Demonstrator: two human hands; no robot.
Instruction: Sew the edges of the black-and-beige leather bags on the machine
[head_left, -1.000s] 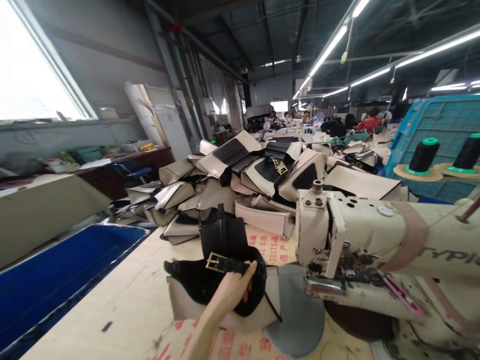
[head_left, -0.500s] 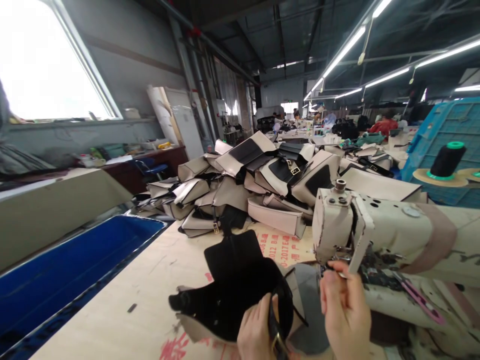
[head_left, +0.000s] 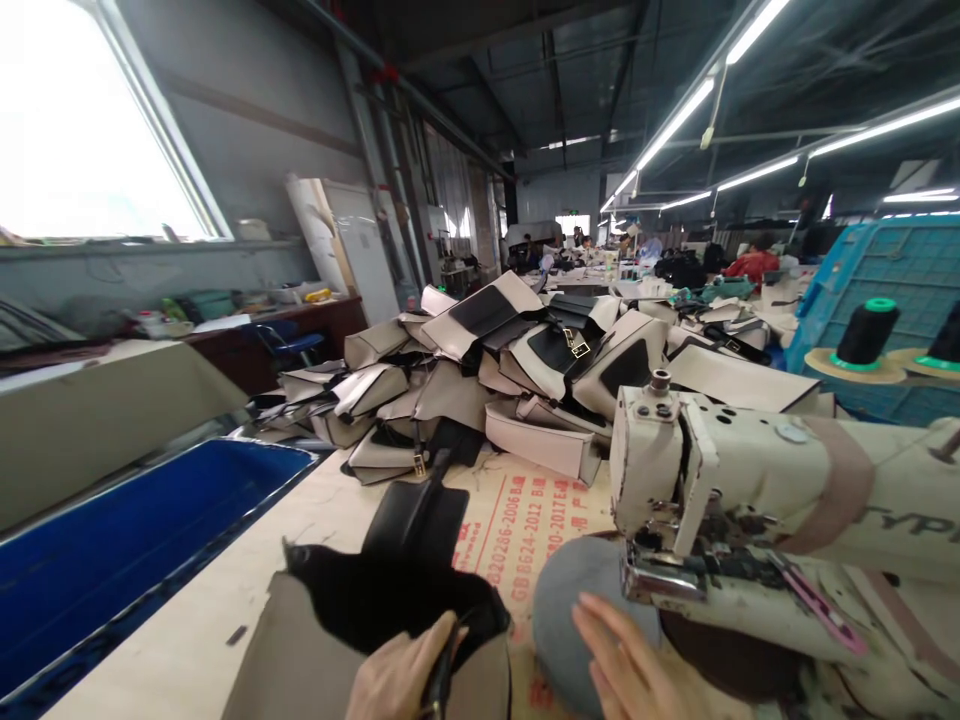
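Observation:
A beige handbag (head_left: 296, 645) with a black lining and a raised black flap (head_left: 409, 520) stands open on the table in front of me. My left hand (head_left: 401, 672) is closed on a black strap (head_left: 444, 665) at the bag's near edge; a bit of gold metal shows low on it. To the right, my right hand (head_left: 626, 655) has its fingers stretched out, with nothing in them. It lies over a grey rounded pad (head_left: 574, 600), though contact is hard to judge. Just beyond it stands the sewing machine (head_left: 739, 450).
Behind the bag lies a heap of beige and black handbags (head_left: 480, 350). A blue bin (head_left: 150, 560) runs along the table's left side. Pink thread snips (head_left: 821, 605) rest on the machine. A black thread spool (head_left: 868, 335) stands near a blue crate (head_left: 877, 265).
The bag and my left hand have moved left, away from the machine. My right hand has come down from beside the needle area, its bent fingers now straightened.

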